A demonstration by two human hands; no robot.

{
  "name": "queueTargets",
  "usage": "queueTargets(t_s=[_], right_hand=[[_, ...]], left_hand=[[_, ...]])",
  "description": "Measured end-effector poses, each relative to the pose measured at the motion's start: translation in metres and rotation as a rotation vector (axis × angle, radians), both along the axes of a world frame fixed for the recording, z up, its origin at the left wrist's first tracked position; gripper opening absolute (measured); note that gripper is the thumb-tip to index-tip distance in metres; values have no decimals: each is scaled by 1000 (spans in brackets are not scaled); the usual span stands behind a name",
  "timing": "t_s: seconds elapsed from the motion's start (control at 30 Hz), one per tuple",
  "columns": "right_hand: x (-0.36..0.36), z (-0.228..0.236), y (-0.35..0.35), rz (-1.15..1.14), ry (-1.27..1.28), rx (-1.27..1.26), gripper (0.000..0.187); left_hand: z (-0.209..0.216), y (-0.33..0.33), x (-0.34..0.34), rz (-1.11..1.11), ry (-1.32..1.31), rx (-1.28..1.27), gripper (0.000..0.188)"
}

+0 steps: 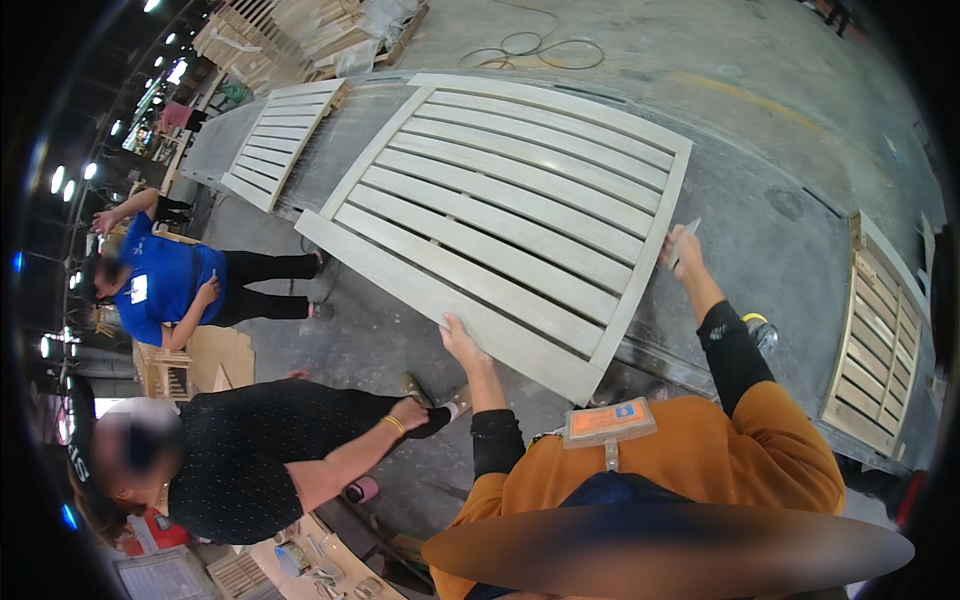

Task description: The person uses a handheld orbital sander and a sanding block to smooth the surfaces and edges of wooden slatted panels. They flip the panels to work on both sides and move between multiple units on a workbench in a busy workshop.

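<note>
A large whitewashed slatted wooden panel [515, 190] lies across the grey work surface [740, 230] in front of me. My left hand [466, 348] is closed on its near long edge, thumb on top; the other fingers are mostly hidden. Beside the panel's right end, my right hand [684, 254] pinches a small, thin, pale flat piece [692, 230]. The kind of piece cannot be made out. Fingers of that hand are close to the end rail; whether they touch it is unclear.
Another pale slatted panel [283, 140] lies farther left, and a bare-wood slatted frame [876, 345] at far right. A person in black [270, 450] stands close on my left, with one in blue [175, 280] beyond. A hose [535, 50] coils on the floor.
</note>
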State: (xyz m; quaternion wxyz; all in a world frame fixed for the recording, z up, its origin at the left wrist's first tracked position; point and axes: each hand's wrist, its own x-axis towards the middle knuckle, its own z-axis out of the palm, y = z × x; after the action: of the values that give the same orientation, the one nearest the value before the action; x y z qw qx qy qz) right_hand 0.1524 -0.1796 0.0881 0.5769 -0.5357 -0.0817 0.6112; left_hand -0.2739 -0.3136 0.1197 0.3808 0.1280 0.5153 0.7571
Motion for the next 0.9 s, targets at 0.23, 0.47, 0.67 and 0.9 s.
queueTargets(t_s=[0.23,0.47,0.67,0.9], right_hand=[[-89,23,-155,486,-104,-233,27],[-107,28,-109,490,-265,-385,28],[-97,28,-121,445,-89,-276,30],[-78,40,-179,437,25,-197,34]], left_hand=[[-33,13,9,109,-13,-134,43],[-52,47,24,103,-15,-215,49],[-61,60,28,103,-20,-320,47],[-84,57,16,-5,93,-279,42]])
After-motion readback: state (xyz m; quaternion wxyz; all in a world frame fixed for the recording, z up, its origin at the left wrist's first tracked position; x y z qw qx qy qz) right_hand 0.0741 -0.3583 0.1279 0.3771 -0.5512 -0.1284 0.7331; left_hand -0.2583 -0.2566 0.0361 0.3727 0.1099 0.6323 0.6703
